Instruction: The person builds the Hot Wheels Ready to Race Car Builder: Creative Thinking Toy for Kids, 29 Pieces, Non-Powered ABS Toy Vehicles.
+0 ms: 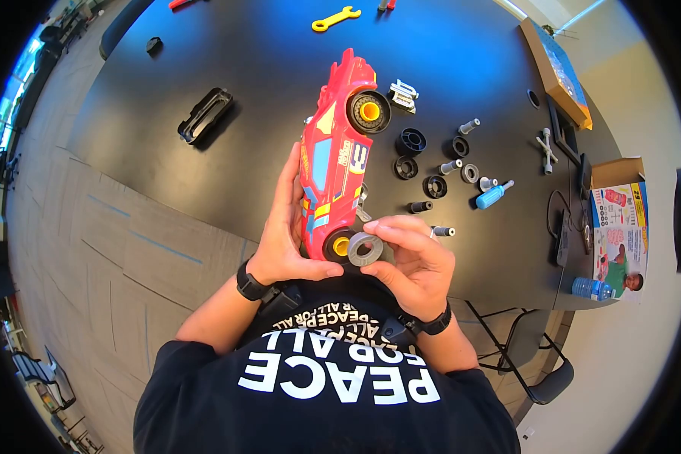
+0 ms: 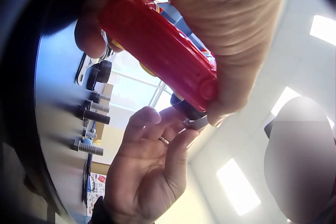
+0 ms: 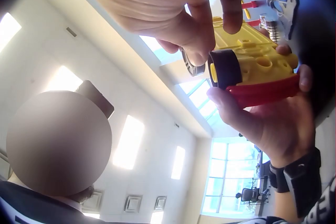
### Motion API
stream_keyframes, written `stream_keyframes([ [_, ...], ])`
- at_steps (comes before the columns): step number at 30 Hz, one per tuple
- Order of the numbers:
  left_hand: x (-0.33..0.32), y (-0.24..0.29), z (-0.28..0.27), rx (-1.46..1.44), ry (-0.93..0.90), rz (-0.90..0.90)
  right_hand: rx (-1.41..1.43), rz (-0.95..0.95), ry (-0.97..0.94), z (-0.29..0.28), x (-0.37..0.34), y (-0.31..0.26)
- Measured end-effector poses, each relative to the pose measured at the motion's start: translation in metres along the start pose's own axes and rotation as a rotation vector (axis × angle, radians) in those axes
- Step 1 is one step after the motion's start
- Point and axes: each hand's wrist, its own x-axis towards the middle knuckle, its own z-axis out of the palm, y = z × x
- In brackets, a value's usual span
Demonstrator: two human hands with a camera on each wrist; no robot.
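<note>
A red toy race car (image 1: 329, 170), marked with a 3, is gripped near its lower end by my left hand (image 1: 284, 242), above the table's near edge. My right hand (image 1: 420, 261) pinches a grey ring (image 1: 352, 251) between thumb and fingers. The ring is right beside the car's lower black wheel (image 1: 333, 250), overlapping its edge in the head view. Yellow hubs show inside this wheel and the upper wheel (image 1: 356, 123). In the right wrist view, the car's yellow underside (image 3: 265, 56) faces up behind the black tyre (image 3: 228, 69).
Black tyres (image 1: 412, 141), another grey ring (image 1: 470, 173), several grey bolts (image 1: 469, 126) and a blue screwdriver (image 1: 493, 195) lie right of the car. A yellow wrench (image 1: 337, 19) is at the back, a black frame (image 1: 206, 116) to the left. A toy box (image 1: 620, 227) and water bottle (image 1: 592, 288) stand right.
</note>
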Motion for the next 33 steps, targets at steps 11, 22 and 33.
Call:
stream_keyframes([
  [11, 0.001, 0.006, 0.001, 0.018, 0.015, -0.032, 0.030, 0.004, 0.142, 0.001, 0.001, -0.002],
  [22, 0.002, 0.002, 0.005, -0.018, 0.021, -0.039, -0.392, -0.047, -0.104, 0.010, 0.022, -0.017],
  [33, 0.001, 0.005, 0.000, 0.010, -0.021, -0.030, -0.505, 0.047, -0.069, 0.004, 0.020, -0.039],
])
